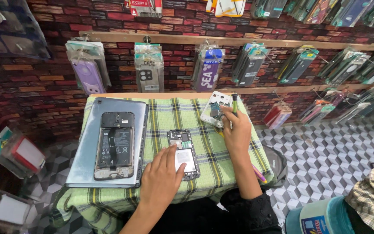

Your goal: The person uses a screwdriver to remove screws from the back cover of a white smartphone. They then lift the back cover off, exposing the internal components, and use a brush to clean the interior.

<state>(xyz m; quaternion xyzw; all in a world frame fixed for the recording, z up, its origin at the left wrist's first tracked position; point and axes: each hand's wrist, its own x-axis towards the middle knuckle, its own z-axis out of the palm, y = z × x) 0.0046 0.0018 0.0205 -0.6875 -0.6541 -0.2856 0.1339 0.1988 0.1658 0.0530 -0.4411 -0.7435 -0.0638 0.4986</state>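
1. Left hand (163, 173), at 6 o'clock on the green-and-yellow checked cloth (204, 169), lies open with fingers spread; fingertips rest on the small opened black phone with white battery (184, 153).
2. At 9 o'clock of that phone, a larger opened black phone (114, 144) lies face down on a flat grey tablet (84, 151).
3. Right hand (236, 132), at 1 o'clock, grips a thin dark screwdriver-like tool (234, 104) upright; fingertips touch the white plastic phone back frame (215, 108).
4. At 12 o'clock beyond the table, packaged phone cases (149, 67) hang on a brick-patterned wall (35, 86).
5. A patterned tile floor (325, 151) shows at 3 o'clock.
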